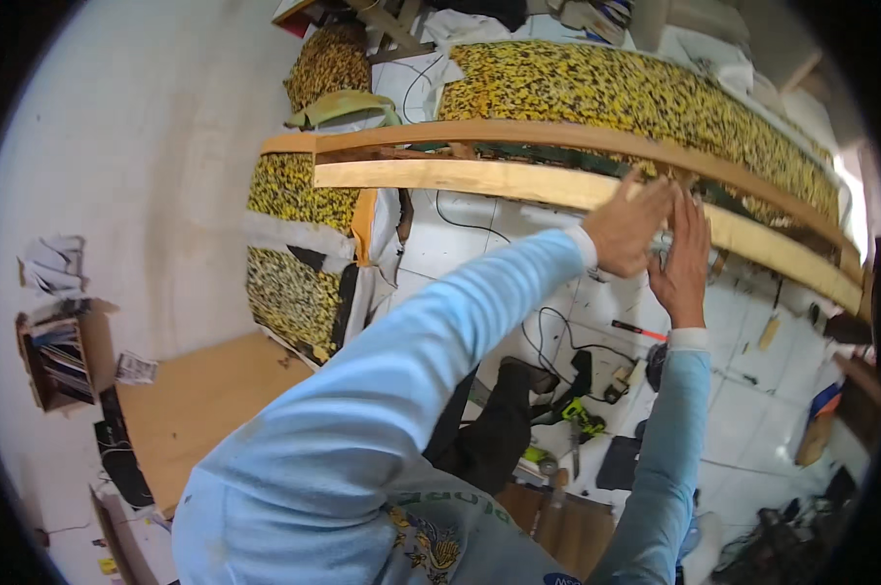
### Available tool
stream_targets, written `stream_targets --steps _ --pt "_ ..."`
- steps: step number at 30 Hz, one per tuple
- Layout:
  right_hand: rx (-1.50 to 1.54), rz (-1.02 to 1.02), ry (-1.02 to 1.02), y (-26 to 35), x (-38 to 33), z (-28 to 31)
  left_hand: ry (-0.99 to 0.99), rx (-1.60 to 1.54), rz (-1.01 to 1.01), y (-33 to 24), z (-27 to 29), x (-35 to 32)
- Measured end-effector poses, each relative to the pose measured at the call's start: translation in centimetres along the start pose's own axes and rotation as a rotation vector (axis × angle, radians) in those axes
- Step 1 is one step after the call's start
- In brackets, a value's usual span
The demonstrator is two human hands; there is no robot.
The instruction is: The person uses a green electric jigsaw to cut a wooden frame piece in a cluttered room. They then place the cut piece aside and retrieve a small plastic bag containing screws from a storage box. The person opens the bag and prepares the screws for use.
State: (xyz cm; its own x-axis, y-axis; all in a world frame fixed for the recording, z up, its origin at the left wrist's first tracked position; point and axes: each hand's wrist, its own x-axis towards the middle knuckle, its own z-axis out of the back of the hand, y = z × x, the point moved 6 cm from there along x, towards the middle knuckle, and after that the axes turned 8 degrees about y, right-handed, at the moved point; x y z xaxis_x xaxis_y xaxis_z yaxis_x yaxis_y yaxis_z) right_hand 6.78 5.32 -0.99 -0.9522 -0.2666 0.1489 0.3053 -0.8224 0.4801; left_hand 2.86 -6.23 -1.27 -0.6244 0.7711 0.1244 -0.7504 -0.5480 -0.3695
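A long pale wooden board (479, 178) runs across the upper middle, beside a browner wooden rail (528, 135) of what looks like a sofa frame. My left hand (627, 229) rests on the pale board, fingers stretched toward the right and thumb raised. Right beside it, my right hand (682, 265) reaches up to the same board with straight fingers. The fingertips of both hands nearly meet there. Whether anything small lies under them is hidden. Beyond the rail spreads yellow-and-black patterned upholstery (606, 93).
Another patterned upholstered piece (294, 292) stands at left, near a brown flat panel (211, 390). On the tiled floor lie a green power tool (582, 417), black cables (548, 336) and a red-and-black stick-like tool (639, 331). A small box (60, 356) sits by the wall.
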Motion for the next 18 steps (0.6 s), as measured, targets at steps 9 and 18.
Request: stream_targets --steps 9,18 --pt "-0.542 -0.372 0.208 -0.1 2.0 -2.3 -0.521 -0.318 0.435 8.9 9.1 -16.4" --pt "-0.818 -0.589 0.386 0.7 5.1 -4.4 -1.419 -1.720 1.138 29.9 12.0 -41.6"
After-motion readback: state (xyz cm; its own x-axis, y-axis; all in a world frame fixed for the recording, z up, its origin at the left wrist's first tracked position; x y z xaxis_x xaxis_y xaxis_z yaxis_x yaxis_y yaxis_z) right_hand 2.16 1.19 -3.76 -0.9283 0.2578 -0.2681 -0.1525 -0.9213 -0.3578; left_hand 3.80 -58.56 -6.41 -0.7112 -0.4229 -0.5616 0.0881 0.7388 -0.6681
